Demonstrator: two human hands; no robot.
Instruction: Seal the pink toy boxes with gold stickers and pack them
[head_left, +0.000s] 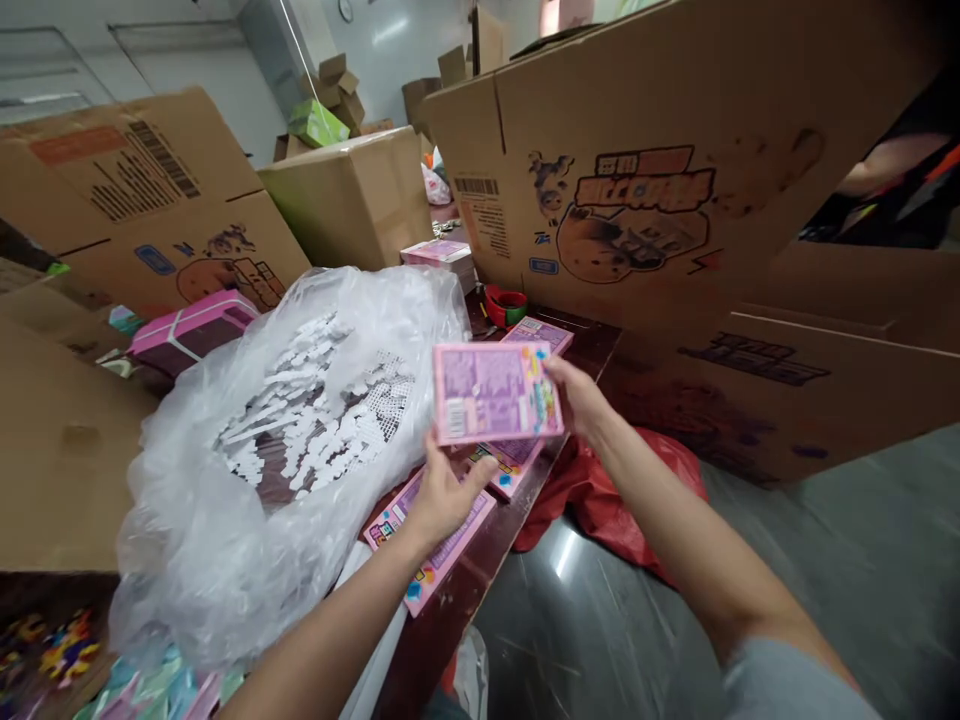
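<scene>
Over a dark reddish-brown tabletop, a person's right hand is pinching a flat, rectangular pink-and-purple printed box at its right edge, a fingertip overlapping the face. The left hand is reaching to the box's lower left corner, thumb spreading wide from the fingers; whether those fingers are bearing any weight cannot be told.

A slip is looking like the chief danger: if the left hand is only brushing the corner, the box is depending on one edge grip and could be swinging down or dropping. The table's edge is running just below, so a fall could be ending on the smooth grey floor or the crumpled red plastic sheeting.

Matching flat pink boxes are lying near that edge, one directly under the left hand; a low wrist could be nudging them over. To the left, a cloudy, translucent plastic bag is spreading around small flat white pieces. It is resting close by the left forearm, and a snag there could be scattering them. Behind, a large brown printed cardboard carton is standing near the right hand, possibly tightening room for a wide turn of the box.
</scene>
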